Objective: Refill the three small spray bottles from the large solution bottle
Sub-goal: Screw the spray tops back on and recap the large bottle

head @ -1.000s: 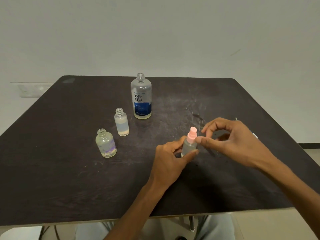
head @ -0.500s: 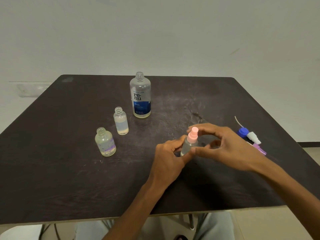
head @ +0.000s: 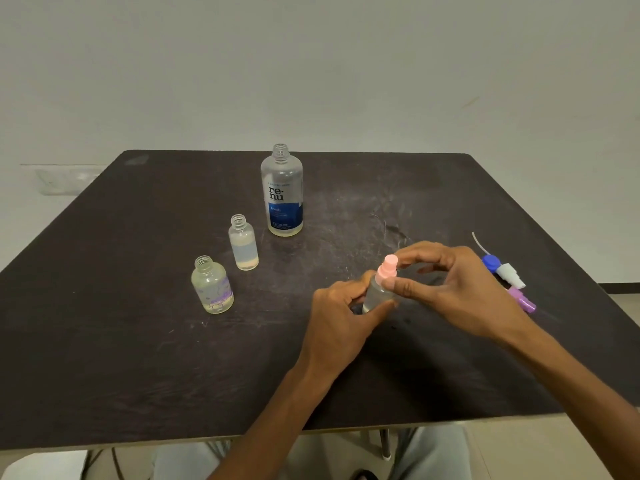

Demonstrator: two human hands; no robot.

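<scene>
Pink pump cap (head: 388,268) pinched by right hand (head: 453,289); left hand (head: 341,313) grips clear cylindrical bottle (head: 375,296) (upright).

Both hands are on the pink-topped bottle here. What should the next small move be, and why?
Probably keep twisting the pink spray top with the right hand while the left hand steadies the small bottle. The other two small bottles already stand uncapped, so this one seems the last to open.

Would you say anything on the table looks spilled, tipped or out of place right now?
Nothing stands out: the large solution bottle and all three small bottles stand upright, with no visible puddle on the table.
</scene>
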